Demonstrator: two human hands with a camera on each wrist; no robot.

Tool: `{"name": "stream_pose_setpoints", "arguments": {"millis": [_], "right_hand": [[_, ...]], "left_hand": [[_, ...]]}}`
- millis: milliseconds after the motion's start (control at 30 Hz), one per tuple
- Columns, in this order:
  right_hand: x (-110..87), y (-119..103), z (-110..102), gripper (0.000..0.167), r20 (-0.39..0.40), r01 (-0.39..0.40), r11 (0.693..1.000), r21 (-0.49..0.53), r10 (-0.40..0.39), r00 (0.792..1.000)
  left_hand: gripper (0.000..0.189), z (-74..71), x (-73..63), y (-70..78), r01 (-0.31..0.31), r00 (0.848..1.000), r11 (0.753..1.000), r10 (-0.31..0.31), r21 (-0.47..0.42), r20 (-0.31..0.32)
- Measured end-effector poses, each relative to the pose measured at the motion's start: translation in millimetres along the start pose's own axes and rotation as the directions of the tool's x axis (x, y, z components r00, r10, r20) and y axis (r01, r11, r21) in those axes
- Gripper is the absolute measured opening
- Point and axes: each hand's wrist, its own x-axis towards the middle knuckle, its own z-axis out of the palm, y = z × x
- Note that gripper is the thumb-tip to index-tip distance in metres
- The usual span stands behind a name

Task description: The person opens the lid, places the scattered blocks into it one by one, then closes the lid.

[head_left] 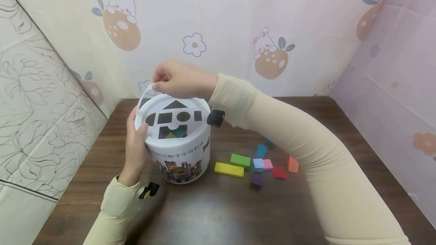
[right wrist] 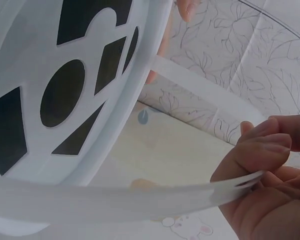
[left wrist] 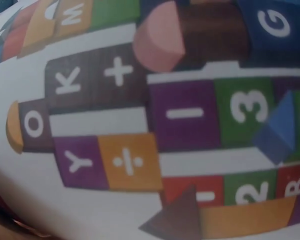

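Observation:
A white plastic bucket (head_left: 201, 162) with printed block pictures on its side stands on the table, left of centre in the head view. Its white lid (head_left: 195, 106) has shaped cut-outs, and coloured blocks show through one of them. My left hand (head_left: 134, 148) grips the bucket's left side, thumb over the lid rim. Above the lid's back left, my right hand (head_left: 184, 80) holds the white strap handle (head_left: 145, 91) with curled fingers. In the right wrist view the handle (right wrist: 140, 202) runs into that hand. The bucket's printed wall (left wrist: 100, 120) fills the left wrist view.
Right of the bucket lie loose blocks: a yellow block (head_left: 229, 169), a green block (head_left: 240, 160), a purple block (head_left: 256, 181), a red block (head_left: 279, 173) and several others. The brown table (head_left: 204, 214) meets patterned cloth walls behind and at both sides.

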Motion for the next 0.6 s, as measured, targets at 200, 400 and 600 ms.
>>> {"name": "stream_pose_setpoints", "arguments": {"millis": [200, 400, 600], "right_hand": [[-3.1, -6.4, 5.5, 0.017, 0.038, 0.031, 0.999, 0.009, -0.031, 0.999], [-3.8, -7.0, 6.3, 0.018, 0.068, 0.044, 0.999, 0.010, -0.045, 0.997], [-1.4, -2.6, 2.7, 0.020, 0.091, 0.067, 0.998, 0.007, -0.068, 0.994]], "left_hand": [[0.057, -2.2, -6.0, -1.8, -0.044, 0.998, 0.999, 0.044, 0.001, -0.045], [0.059, -2.8, -4.6, -4.5, -0.053, 0.997, 0.997, 0.050, -0.050, -0.054], [0.062, -1.0, -2.0, -6.1, -0.096, 0.995, 0.988, 0.092, -0.122, -0.036]]}}
